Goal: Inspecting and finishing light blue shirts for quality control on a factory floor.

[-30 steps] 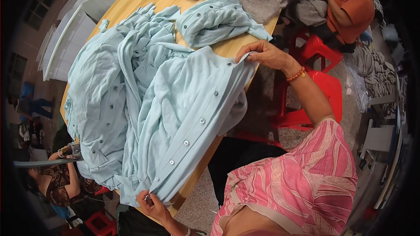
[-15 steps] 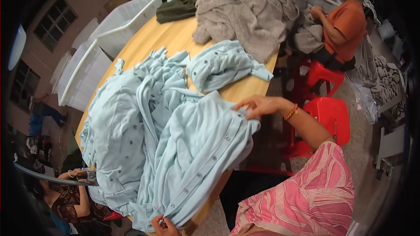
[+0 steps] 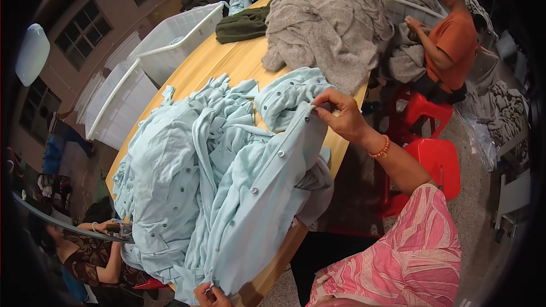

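Pale-blue cardigan over the counter, between both grips; its long button band runs from the left hand, pinching the near end, to the right hand, pinching the far end.

The bright tabletop gives way to dark, bent edges.

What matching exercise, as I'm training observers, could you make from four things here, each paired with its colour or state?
1. Right hand
2. Left hand
3. Stools
4. Large knit pile on the table

A. Red
B. Pinching the near end of the light-blue garment
C. Greyish
D. Pinching that garment's far end

Pairs: 1-D, 2-B, 3-A, 4-C
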The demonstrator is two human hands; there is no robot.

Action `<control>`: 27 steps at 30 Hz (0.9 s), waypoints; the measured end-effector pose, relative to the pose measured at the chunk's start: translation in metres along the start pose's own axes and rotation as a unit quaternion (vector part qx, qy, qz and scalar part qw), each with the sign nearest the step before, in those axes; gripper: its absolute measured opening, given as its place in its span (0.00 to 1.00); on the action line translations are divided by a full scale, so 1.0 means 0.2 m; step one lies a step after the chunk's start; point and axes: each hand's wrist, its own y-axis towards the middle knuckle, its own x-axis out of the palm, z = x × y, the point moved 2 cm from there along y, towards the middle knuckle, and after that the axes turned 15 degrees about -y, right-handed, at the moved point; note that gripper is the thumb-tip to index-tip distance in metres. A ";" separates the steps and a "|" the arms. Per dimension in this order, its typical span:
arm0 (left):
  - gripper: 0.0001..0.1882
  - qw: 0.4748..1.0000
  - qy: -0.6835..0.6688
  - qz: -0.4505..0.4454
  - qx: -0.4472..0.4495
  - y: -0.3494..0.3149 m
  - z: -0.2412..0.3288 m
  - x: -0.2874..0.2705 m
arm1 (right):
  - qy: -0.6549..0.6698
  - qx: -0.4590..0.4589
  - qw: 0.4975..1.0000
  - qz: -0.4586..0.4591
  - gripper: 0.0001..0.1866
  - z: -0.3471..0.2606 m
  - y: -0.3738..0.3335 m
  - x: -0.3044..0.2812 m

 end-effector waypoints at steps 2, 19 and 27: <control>0.04 0.991 -0.016 -0.095 -0.095 -0.01 0.00 0.09 | -0.121 -0.079 0.989 -0.025 0.08 0.11 0.02 0.05; 0.15 0.975 -0.067 -0.193 -0.086 -0.15 0.06 0.05 | -0.336 -0.149 0.884 -0.289 0.09 -0.14 -0.31 0.28; 0.03 0.993 -0.004 -0.115 -0.021 -0.17 0.24 0.10 | -0.054 -0.215 0.962 -0.162 0.15 -0.53 -0.40 0.31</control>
